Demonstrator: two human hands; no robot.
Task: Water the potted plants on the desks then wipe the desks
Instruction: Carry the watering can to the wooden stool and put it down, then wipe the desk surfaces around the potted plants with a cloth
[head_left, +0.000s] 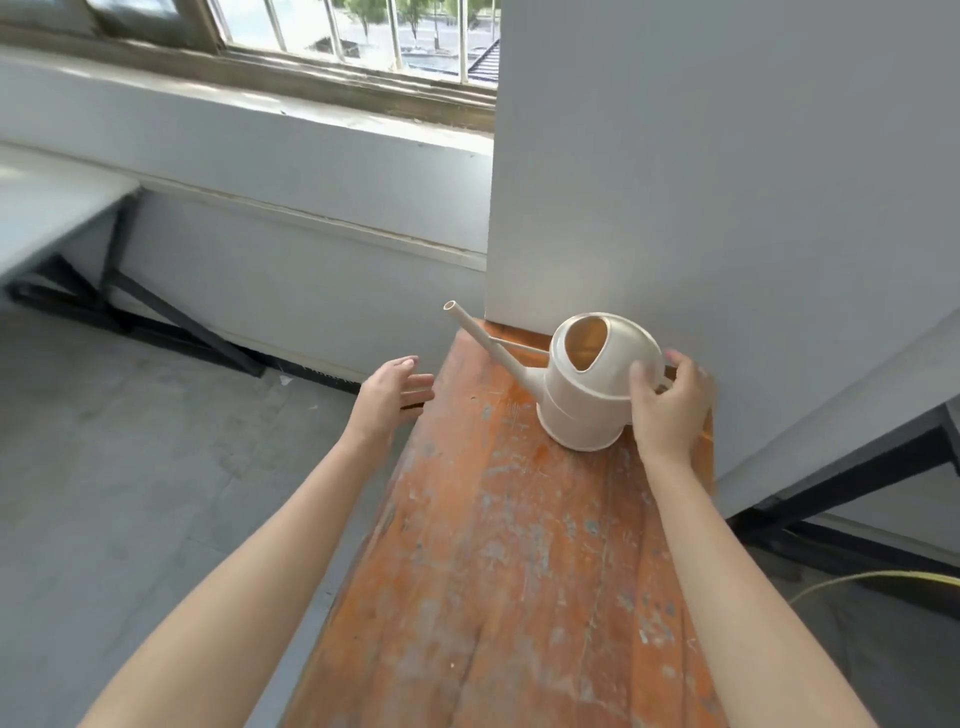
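Your right hand (670, 400) has its fingers (641, 376) curled round the back of the watering can (587, 395), where the handle sits, with the thumb against the cream body. The can stands upright at the far end of the worn orange surface (509, 545), close to the grey wall (727, 182) behind it and nearer the right edge. Its spout (483, 338) points up and left, and its tip reaches past the far left corner. Your left hand (389, 397) hovers at the left edge, fingers straight and loosely spread, holding nothing. Left of that edge the grey floor (130, 441) stretches to the window wall. On the right, a grey desk (857, 415) on dark legs stands just beside the surface.
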